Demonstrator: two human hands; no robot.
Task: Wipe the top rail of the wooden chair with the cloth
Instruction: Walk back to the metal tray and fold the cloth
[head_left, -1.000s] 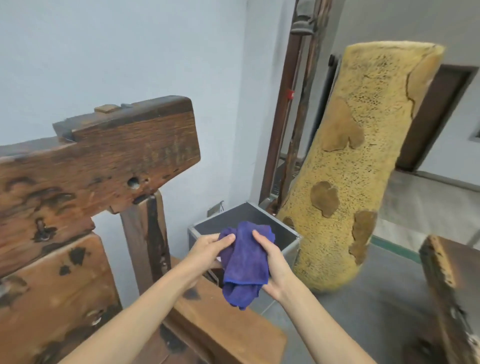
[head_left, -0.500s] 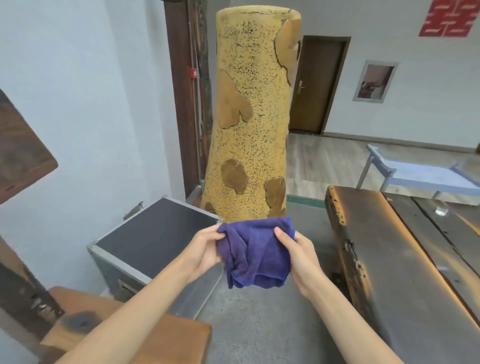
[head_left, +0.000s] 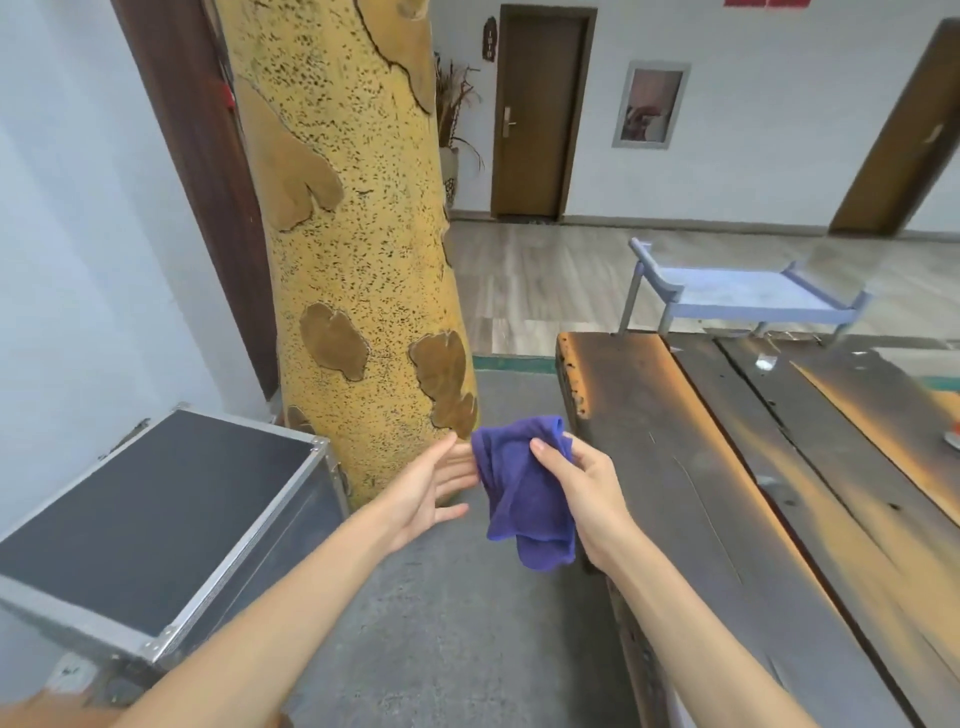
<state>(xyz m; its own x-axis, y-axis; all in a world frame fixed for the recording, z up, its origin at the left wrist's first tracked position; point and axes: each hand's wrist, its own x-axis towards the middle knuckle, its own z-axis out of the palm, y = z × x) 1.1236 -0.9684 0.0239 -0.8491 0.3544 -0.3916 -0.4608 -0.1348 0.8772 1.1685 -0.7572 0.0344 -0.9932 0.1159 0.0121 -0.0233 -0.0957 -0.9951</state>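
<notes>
Comparing with half a second ago, the left hand (head_left: 431, 493) has released the cloth (head_left: 524, 493); its fingers are now straight and spread, lying beside the fabric's left edge. The right hand (head_left: 584, 486) alone holds the purple cloth, thumb and fingers pinching its upper part, the rest hanging free above the floor between the yellow trunk (head_left: 353, 249) and the dark wooden table (head_left: 727, 493). The chair's top rail has left the view, so wiping has not begun; the person probably must turn back toward it.
</notes>
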